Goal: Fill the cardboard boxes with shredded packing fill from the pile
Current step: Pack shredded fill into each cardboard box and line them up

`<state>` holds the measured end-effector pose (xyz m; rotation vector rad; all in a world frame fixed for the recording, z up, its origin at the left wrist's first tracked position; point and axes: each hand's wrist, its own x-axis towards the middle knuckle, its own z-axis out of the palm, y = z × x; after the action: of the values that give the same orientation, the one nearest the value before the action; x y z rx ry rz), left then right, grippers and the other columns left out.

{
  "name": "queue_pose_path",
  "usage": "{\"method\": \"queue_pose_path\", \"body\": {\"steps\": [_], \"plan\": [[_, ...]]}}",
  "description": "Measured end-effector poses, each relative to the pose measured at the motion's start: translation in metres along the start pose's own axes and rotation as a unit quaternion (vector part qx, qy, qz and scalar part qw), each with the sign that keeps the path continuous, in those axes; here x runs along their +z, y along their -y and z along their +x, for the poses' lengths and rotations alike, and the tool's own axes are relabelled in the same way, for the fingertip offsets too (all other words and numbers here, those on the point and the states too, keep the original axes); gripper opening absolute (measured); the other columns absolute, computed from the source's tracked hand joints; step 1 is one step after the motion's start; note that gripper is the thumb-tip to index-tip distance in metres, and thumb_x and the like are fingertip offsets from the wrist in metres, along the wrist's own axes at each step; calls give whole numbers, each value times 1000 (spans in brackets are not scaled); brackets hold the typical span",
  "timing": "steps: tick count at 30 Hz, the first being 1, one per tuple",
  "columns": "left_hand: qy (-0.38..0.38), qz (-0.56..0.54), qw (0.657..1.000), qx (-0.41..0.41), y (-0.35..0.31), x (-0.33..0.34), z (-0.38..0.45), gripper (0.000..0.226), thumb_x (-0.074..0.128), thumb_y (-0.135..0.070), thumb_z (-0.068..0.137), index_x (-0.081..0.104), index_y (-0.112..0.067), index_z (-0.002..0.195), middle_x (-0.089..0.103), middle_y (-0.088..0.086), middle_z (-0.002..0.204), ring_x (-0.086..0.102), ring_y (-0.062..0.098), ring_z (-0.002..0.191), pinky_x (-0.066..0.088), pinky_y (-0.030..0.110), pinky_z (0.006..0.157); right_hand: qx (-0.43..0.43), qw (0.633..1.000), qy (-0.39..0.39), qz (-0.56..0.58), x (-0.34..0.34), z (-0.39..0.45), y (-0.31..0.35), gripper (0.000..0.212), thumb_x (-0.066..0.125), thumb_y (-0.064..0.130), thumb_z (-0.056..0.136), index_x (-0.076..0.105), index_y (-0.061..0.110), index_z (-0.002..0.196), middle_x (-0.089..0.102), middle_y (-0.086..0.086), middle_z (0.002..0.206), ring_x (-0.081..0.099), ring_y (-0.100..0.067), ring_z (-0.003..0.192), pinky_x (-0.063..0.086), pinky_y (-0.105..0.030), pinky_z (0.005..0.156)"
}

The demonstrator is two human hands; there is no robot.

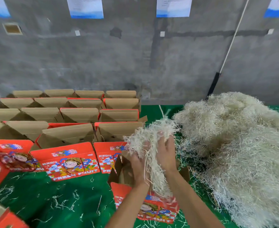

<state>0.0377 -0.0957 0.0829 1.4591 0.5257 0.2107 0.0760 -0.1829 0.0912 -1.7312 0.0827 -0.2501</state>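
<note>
A big pile of pale shredded packing fill (237,145) covers the right side of the green table. Between my two hands hangs a bundle of shredded fill (149,145), strands trailing down. My left hand (139,167) grips its left side and my right hand (166,153) grips its right side. Directly under the bundle stands an open red cardboard box (153,209) with brown flaps up; the strands reach into its opening. Its inside is mostly hidden by my hands and the fill.
Rows of open red boxes with brown flaps (69,119) fill the left and back of the green table (53,199). Another box corner (2,218) sits at the bottom left. Loose strands litter the cloth. A grey concrete wall (135,55) rises behind.
</note>
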Motion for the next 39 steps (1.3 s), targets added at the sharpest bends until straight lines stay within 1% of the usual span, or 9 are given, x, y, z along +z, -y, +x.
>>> {"method": "queue_pose_path", "body": {"steps": [2, 7, 11, 14, 20, 26, 30, 34, 39], "plan": [[-14, -20, 999, 46, -5, -5, 9, 53, 48, -57, 89, 57, -9, 109, 57, 13, 104, 47, 20, 97, 42, 38, 86, -28, 999, -21, -17, -8, -3, 0, 46, 42, 54, 103, 50, 10, 116, 48, 0, 75, 47, -12, 57, 46, -30, 55], [-89, -120, 986, 74, -46, -25, 47, 50, 71, -41, 89, 32, -20, 66, 33, -7, 56, 31, 10, 52, 30, 27, 53, -4, 995, -46, 92, -45, 24, 12, 42, 48, 65, 96, 41, 24, 96, 38, 3, 50, 30, -13, 42, 28, -25, 37], [-77, -248, 964, -54, -38, -16, 58, 34, 49, -45, 102, 59, -13, 95, 59, 8, 92, 56, 24, 92, 47, 36, 84, -1, 992, -101, 80, -33, 17, 13, 60, 36, 85, 86, 51, 35, 117, 63, 5, 101, 58, -5, 82, 53, -27, 71], [0, -181, 981, -77, -21, 11, 32, 54, 34, -50, 105, 42, -16, 146, 45, 13, 148, 38, 33, 141, 29, 48, 117, -1, 995, 23, 96, -6, -6, 8, 74, 42, 70, 94, 32, 27, 153, 38, 5, 156, 38, -8, 140, 32, -39, 118], [33, 28, 998, 40, -23, -8, 50, 64, 58, -74, 81, 52, -10, 82, 47, -7, 55, 43, 11, 47, 41, 27, 48, -52, 996, -54, 43, -35, 18, 6, 40, 51, 63, 94, 62, 25, 91, 53, 12, 55, 45, -12, 49, 48, -33, 46], [-98, -53, 992, 52, -40, -33, 80, 45, 63, -50, 92, 41, -16, 73, 42, -1, 65, 40, 17, 60, 38, 29, 55, -58, 983, -88, 149, -40, 25, 31, 47, 55, 58, 96, 55, 20, 68, 38, 11, 50, 29, -8, 45, 33, -20, 43], [-75, -45, 995, 54, -30, -17, 48, 21, 51, -28, 103, 41, -10, 109, 51, 5, 100, 51, 23, 93, 48, 30, 80, 91, 969, -99, 208, -31, 15, 35, 50, 46, 71, 92, 53, 42, 131, 45, 11, 44, 24, -2, 47, 38, -26, 48], [100, -86, 988, 83, -38, 2, -3, 59, 44, -86, 79, 43, -56, 130, 43, -40, 125, 42, -22, 112, 31, 36, 112, -24, 986, -62, 156, -6, -8, 36, 46, 41, 58, 100, 61, 19, 115, 61, 42, 103, 54, 22, 98, 35, -23, 100], [104, 4, 994, 15, -58, 3, 10, 93, 72, -80, 62, 47, -29, 136, 52, -17, 110, 54, 3, 102, 51, 45, 96, -103, 989, -2, 102, -12, -5, 27, 51, 42, 54, 103, 66, 14, 83, 49, -5, 55, 44, -22, 47, 38, -33, 43]]}}
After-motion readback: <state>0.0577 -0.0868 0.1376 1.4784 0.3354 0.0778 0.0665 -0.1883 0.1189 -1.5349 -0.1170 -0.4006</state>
